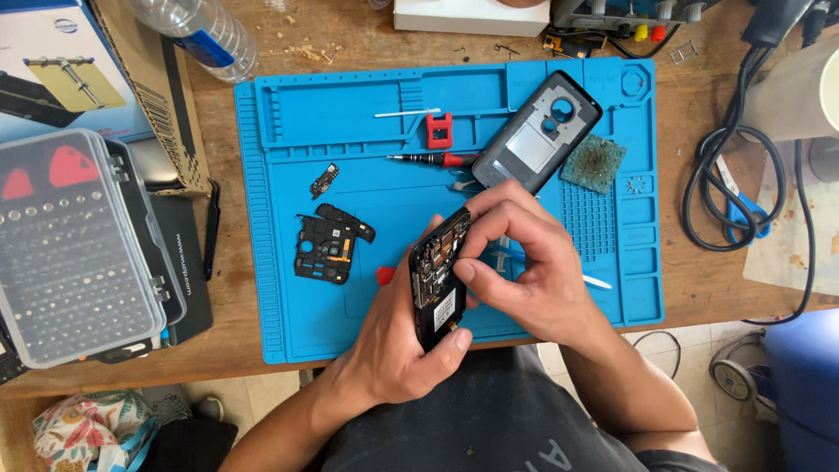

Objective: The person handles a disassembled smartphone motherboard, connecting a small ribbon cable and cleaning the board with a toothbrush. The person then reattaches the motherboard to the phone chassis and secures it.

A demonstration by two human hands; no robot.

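Item: opened phone, back removed, circuit board exposed, held on edge above the blue mat's 6 o'clock margin. Left hand clamped around its lower body; right hand pinched on the upper edge. Judged light, rigid and fragile; best gripped by the frame sides, off the board. Beyond, at 12 o'clock: grey back cover, red-handled screwdriver.
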